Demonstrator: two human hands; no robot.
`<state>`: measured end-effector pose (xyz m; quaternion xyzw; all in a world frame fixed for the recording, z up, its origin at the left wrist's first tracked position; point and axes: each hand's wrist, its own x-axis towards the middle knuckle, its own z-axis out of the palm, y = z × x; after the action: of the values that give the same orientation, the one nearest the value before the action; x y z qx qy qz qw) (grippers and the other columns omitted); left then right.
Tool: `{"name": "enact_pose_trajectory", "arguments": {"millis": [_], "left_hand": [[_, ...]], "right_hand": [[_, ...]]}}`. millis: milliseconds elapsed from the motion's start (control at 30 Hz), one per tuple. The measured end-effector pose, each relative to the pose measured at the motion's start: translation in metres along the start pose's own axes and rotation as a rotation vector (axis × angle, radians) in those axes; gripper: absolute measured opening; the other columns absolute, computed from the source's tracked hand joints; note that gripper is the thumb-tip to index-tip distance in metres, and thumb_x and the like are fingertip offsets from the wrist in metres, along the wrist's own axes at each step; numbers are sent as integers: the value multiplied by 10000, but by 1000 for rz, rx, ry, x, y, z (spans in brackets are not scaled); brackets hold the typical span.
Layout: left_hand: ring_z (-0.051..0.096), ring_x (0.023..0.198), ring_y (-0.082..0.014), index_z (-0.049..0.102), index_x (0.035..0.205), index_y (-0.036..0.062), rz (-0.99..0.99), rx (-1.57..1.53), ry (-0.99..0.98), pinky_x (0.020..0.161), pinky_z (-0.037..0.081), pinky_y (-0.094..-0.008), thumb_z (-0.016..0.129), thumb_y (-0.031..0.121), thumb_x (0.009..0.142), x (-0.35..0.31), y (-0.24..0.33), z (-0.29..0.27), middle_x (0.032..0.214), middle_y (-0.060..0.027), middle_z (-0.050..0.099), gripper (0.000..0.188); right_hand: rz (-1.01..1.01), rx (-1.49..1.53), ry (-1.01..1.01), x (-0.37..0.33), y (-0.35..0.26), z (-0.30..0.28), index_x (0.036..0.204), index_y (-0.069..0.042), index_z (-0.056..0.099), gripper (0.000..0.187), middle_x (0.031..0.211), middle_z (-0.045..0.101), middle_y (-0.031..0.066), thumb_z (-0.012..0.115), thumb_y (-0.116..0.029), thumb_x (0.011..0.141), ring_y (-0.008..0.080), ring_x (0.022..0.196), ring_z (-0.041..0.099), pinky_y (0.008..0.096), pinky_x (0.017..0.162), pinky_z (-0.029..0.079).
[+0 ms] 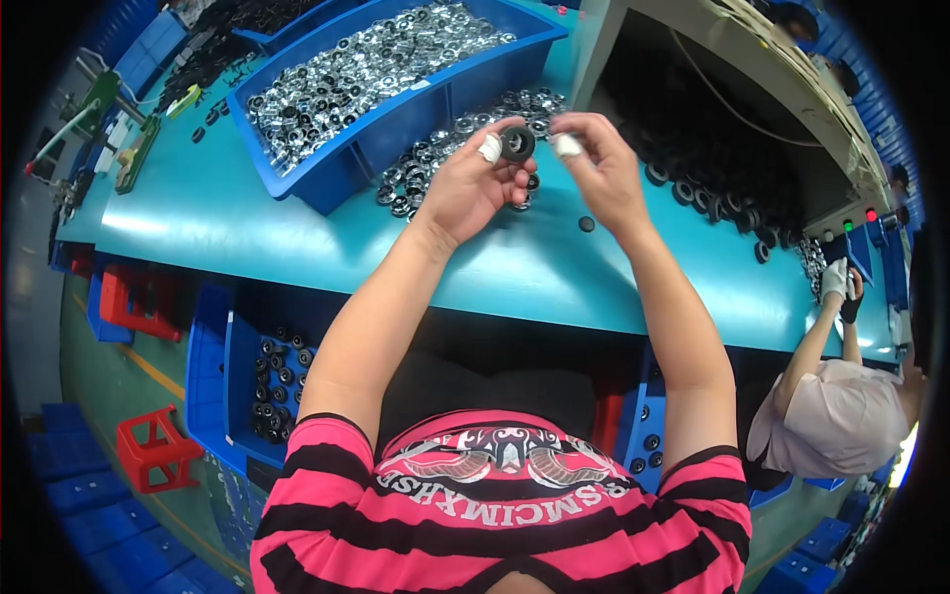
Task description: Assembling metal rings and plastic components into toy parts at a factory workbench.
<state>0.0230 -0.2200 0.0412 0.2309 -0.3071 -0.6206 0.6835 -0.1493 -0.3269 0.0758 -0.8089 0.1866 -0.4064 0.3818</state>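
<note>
My left hand (473, 188), white tape round its thumb, grips a small black wheel (517, 144) between thumb and fingers. The wheel is ring-shaped with a lighter centre and faces me above the turquoise table (396, 259). Just to its right, my right hand (606, 170) is raised, its taped thumb and curved fingers apart and slightly blurred. No part shows in it. Beneath and behind my hands lies a loose pile of shiny metal parts with dark centres (406, 183). One small black round piece (586, 224) rests on the table below my right hand.
A blue bin (396, 107) heaped with shiny parts stands behind my left hand. Many black rings (683, 190) lie by a machine opening at right. A green hand press (139, 153) stands far left. Another person (841, 416) works at far right. A red stool (156, 450) is lower left.
</note>
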Motion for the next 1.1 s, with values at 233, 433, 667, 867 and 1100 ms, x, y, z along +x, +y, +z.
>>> {"name": "enact_pose_trajectory", "arguments": {"millis": [233,433,667,867,1100], "left_hand": [[607,866,-197,357,1523,103,24,-126,-36,736,531,-337,428,345,1071,-3,6,-15,1078,-170,622,518],[608,863,-199,360,1518,90,14,-111,-65,736,533,-339,403,344,1080,-3,7,-10,1083,-174,619,508],[609,854,-206,375,1505,82,15,-106,-55,734,540,-343,419,334,1075,-3,5,-9,1073,-189,621,500],[615,857,-208,405,1473,59,19,-37,-27,733,548,-353,446,319,1066,-5,6,-6,1067,-185,627,485],[616,866,-193,438,1440,36,25,145,46,758,551,-351,478,281,1056,-3,-1,-5,1071,-170,633,457]], "right_hand": [[37,-224,-328,-11,7,8,1117,-95,720,318,968,643,78,706,-47,802,189,767,627,328,699,528],[67,-194,-292,-11,22,14,1097,-78,709,334,962,639,72,755,-32,769,185,756,638,326,692,533],[187,33,-59,-8,31,13,1083,-42,699,275,956,632,38,767,-41,817,132,813,656,276,738,542],[361,419,7,-4,30,1,1138,-24,665,309,1046,660,39,780,-72,856,84,894,654,247,774,536],[216,576,-30,-8,9,10,1167,-16,645,283,1062,700,56,731,-52,900,128,986,677,290,881,545]]}}
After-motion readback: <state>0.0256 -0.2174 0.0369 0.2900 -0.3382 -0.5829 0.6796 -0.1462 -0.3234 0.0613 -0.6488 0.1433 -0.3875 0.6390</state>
